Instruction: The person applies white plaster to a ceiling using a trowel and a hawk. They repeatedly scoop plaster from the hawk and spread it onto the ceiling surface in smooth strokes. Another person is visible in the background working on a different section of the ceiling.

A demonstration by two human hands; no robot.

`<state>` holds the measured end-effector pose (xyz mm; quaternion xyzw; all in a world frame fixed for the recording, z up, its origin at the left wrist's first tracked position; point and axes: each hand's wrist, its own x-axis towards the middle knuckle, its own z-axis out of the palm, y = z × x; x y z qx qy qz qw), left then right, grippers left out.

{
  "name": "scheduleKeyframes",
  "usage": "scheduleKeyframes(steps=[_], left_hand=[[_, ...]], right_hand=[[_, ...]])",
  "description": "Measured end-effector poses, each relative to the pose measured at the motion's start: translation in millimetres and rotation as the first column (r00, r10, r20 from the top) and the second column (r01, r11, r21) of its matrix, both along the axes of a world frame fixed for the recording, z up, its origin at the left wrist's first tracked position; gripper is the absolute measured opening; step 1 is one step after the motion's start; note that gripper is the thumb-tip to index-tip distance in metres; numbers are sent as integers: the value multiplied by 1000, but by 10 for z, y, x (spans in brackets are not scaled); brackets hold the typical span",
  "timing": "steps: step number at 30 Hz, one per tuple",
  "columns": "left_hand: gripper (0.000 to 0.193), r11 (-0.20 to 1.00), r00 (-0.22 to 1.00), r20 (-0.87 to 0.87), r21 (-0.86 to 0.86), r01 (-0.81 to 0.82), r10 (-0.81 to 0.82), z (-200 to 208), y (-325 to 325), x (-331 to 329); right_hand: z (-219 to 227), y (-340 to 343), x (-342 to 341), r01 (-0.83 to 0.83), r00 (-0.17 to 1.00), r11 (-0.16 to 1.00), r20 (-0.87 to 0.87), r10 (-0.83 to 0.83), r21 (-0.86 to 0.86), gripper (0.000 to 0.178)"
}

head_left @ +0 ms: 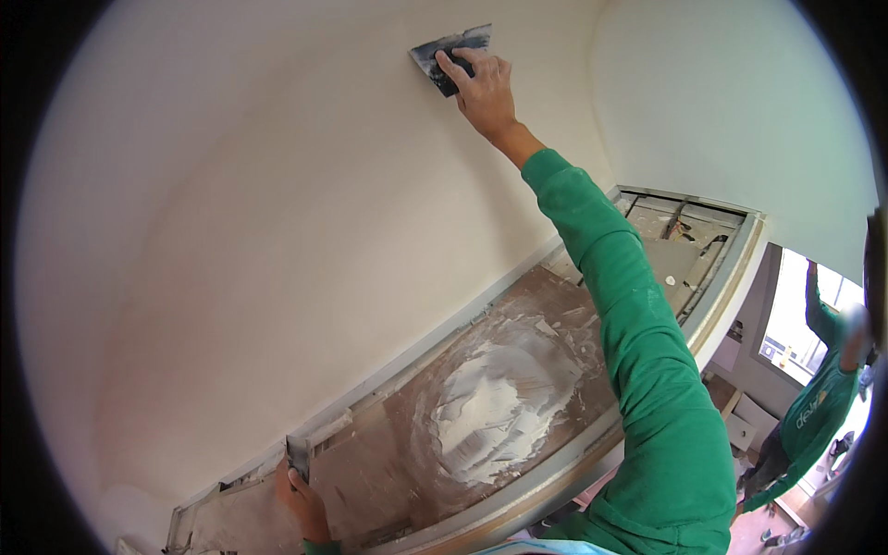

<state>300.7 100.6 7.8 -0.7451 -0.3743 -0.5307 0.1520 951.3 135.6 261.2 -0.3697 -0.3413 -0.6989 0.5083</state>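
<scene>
My right hand (487,92) reaches up and grips a wide putty knife (447,46), its blade against or very near the pale wall (305,203). Down at the lower left, my left hand (303,507) is closed round a second, smaller putty knife (298,455), held upright by the wall's foot. Between the two hands, a spread mound of white filler (490,407) lies on a brown board (379,453) along the wall. The second knife's lower part is hidden by my fingers.
A metal-edged frame (731,259) with gaps and debris continues at the right end of the board. A raised rim (499,523) runs along its near side. Below on the right, another person in a green top (819,407) stands by a bright window (786,342).
</scene>
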Motion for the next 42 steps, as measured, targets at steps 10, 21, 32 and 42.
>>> scheduleKeyframes(steps=[10, 21, 32, 42], left_hand=[[51, 388, 212, 903, -55, 920, -373, 492, -300, 1008], [53, -214, 118, 953, -182, 960, -280, 1109, -1303, 2682], [36, 217, 163, 931, -94, 972, -326, 789, -1112, 2187], [36, 454, 119, 986, -53, 889, -119, -4, -107, 1340]], right_hand=[[-910, -858, -716, -426, 868, 809, 70, 492, -406, 50], [-1690, -2187, -1778, -470, 387, 457, 289, 875, -755, 56], [-351, -1526, 131, -161, 974, 986, 166, 152, 37, 59], [529, -1664, 284, 40, 995, 852, 57, -82, 522, 59]])
